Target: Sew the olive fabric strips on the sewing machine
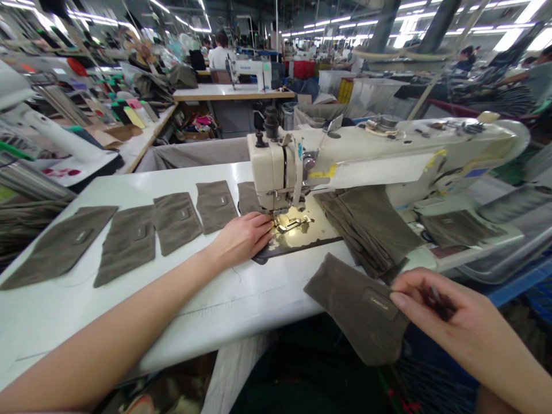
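Observation:
My left hand (248,237) reaches to the needle area of the sewing machine (276,172), fingertips pressed together beside the presser foot. What they pinch, if anything, is too small to make out. My right hand (444,310) pinches the edge of an olive-brown fabric piece (345,293) with a small lettered patch, which hangs over the table's front edge. A dark metal object, partly hidden, shows within the curled fingers of that hand. Close behind the held piece lies a stack of similar fabric (375,224) on the machine bed.
Several patched fabric pieces (129,244) lie in a row across the white table (207,328), left of the machine. Another fabric piece (461,227) rests at the right, near a clear plastic bin (500,261). Other sewing stations and people are in the background.

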`<state>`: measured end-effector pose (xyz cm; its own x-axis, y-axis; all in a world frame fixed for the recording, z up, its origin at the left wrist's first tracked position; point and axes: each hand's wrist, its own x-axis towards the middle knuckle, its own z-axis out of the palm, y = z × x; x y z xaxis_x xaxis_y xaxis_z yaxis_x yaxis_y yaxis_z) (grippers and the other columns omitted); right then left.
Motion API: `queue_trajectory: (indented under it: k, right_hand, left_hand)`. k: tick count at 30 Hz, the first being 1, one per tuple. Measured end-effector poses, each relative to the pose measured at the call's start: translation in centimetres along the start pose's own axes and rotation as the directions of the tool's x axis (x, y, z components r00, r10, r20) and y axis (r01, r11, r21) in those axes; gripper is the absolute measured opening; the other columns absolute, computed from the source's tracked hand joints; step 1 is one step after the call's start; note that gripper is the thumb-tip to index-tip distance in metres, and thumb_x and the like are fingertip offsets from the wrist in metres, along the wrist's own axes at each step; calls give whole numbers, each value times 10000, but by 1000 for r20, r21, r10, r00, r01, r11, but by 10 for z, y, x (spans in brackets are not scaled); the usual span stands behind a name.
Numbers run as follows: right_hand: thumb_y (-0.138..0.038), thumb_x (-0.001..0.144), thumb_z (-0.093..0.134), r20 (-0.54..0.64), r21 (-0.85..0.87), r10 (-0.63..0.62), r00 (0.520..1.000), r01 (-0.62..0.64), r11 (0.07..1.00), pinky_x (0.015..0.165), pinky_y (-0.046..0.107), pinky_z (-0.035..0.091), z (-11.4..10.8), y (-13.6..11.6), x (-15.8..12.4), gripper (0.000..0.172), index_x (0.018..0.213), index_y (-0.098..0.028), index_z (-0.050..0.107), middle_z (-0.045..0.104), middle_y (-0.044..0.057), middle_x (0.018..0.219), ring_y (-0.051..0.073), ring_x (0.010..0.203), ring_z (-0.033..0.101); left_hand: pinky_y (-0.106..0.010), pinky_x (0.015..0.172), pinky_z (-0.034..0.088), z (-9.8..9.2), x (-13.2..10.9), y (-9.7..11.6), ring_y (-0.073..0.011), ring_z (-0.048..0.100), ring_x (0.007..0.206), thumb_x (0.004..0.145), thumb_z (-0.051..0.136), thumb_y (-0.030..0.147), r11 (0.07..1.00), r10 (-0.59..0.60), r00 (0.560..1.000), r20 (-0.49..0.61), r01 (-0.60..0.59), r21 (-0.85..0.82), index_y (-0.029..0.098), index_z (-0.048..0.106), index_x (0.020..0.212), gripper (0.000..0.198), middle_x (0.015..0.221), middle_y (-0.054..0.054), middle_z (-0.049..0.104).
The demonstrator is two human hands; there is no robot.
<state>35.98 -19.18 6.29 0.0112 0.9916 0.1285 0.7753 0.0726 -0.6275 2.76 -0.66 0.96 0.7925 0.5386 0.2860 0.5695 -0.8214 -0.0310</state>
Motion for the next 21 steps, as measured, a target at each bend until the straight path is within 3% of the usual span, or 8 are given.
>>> queue_trajectory:
  k: [6, 12, 17, 21]
  right_hand:
    - [-450, 840, 653, -7, 12, 8, 1000, -8, 1000, 431, 199, 445, 5, -6, -1, 212, 865, -263, 750, 596, -43, 575, 125, 474, 547]
    - [-396, 883, 628, 75, 70, -68, 995, 63, 996, 475, 200, 458, 11, -18, -6, 190, 795, -274, 743, 676, -37, 659, 122, 516, 599]
    - [-392, 943, 590, 166, 80, -118, 979, 106, 991, 541, 188, 500, 17, -30, -7, 185, 857, -280, 710, 704, -47, 726, 120, 572, 646]
    - [-371, 979, 555, 128, 76, -208, 970, 200, 977, 573, 182, 511, 26, -43, -3, 170, 895, -277, 669, 709, -45, 761, 122, 630, 673]
  left_hand:
    - [-380, 935, 547, 1, 2, -5, -233, 626, 1072, 1035, 392, 298, 1000, 17, 1000, 6, -17, 12, 146, 688, 1141, 349, 1154, -119, 685]
    - [-411, 951, 541, 2, 0, -6, -249, 611, 1091, 1039, 389, 337, 1000, -6, 1000, 6, 6, -13, 135, 688, 1159, 381, 1164, -121, 682]
    - [-471, 1084, 470, 7, -5, -12, -277, 561, 1244, 1025, 434, 384, 995, -86, 996, -36, 84, -58, 154, 677, 1237, 397, 1265, -130, 648]
    - [-487, 1153, 407, 12, -13, -19, -269, 527, 1321, 1023, 428, 402, 987, -111, 993, -39, 105, -123, 183, 658, 1295, 418, 1358, -127, 615]
